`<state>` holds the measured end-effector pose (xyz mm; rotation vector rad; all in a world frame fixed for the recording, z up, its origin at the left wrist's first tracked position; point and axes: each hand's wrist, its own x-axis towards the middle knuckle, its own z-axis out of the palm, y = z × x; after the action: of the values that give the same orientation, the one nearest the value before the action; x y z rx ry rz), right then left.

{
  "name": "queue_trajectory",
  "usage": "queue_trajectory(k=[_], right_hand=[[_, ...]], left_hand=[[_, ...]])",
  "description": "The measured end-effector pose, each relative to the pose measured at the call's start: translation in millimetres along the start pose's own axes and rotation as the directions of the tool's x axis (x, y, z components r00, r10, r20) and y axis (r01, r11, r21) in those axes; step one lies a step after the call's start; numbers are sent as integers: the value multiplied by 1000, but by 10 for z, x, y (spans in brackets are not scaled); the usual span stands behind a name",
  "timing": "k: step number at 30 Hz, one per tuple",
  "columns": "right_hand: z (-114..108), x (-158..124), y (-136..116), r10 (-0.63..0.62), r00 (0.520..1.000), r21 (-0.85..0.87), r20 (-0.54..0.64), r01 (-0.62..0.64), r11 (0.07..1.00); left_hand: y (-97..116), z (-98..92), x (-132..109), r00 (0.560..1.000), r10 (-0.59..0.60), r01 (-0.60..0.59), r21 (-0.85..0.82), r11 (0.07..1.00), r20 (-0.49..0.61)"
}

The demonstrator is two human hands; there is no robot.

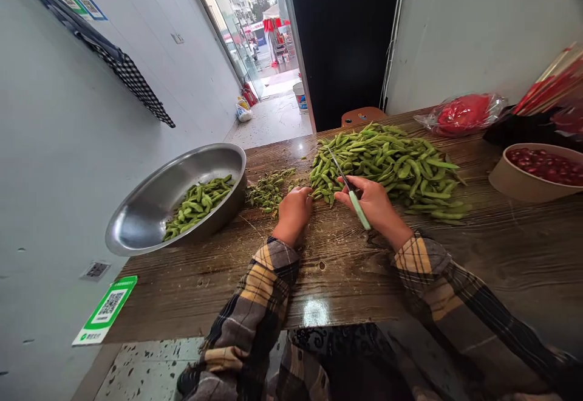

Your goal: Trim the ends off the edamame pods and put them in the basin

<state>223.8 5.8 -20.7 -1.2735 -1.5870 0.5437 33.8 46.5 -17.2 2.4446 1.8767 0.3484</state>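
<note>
A heap of green edamame pods (pixel 392 161) lies on the wooden table in front of me. My right hand (pixel 371 200) is wrapped around a small knife (pixel 359 209) with a pale green handle; its thin blade points away over the heap's left side. My left hand (pixel 295 209) is closed at the heap's near left edge, fingertips by the pods, and what it pinches is hidden. Just left of it lies a small pile of trimmed bits (pixel 269 193). Further left, a steel basin (pixel 136 212) holds more edamame pods (pixel 198 206).
A paper bowl of dark red beans or seeds (pixel 528 185) stands at the right. Behind it are a plastic bag with something red (pixel 464 112) and red-wrapped chopsticks (pixel 549 85). An orange stool (pixel 363 116) is beyond the table. A green QR card (pixel 107 310) sits at the left corner.
</note>
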Motion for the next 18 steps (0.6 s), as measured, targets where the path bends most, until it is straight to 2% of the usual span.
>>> queue_trajectory(k=[2, 4, 7, 9, 11, 12, 14, 18], right_hand=[[4, -3, -16, -11, 1000, -15, 9, 12, 1000], [7, -7, -36, -17, 1000, -32, 13, 18, 999], [9, -14, -58, -23, 1000, -34, 11, 23, 999], [8, -19, -61, -23, 1000, -24, 21, 24, 999], [8, -25, -56, -29, 999, -18, 36, 29, 999], [7, -27, -53, -35, 998, -20, 47, 36, 999], [6, -32, -46, -48, 997, -31, 62, 50, 998], [5, -37, -47, -49, 997, -57, 66, 53, 997]], left_hand=[[-36, 8, 31, 1000, -3, 2, 36, 999, 23], [-106, 17, 39, 1000, 8, -8, -8, 1000, 17], [-212, 8, 0, 1000, 3, -4, -282, 959, -4], [-254, -28, -62, 1000, -17, 18, -509, 861, 5], [-276, -82, -144, 999, -41, 40, -649, 760, 13], [-285, -110, -187, 999, -46, 45, -679, 732, 17], [-313, -155, -263, 998, -58, 48, -676, 736, 8], [-429, -175, -318, 988, -133, 67, -549, 833, -82]])
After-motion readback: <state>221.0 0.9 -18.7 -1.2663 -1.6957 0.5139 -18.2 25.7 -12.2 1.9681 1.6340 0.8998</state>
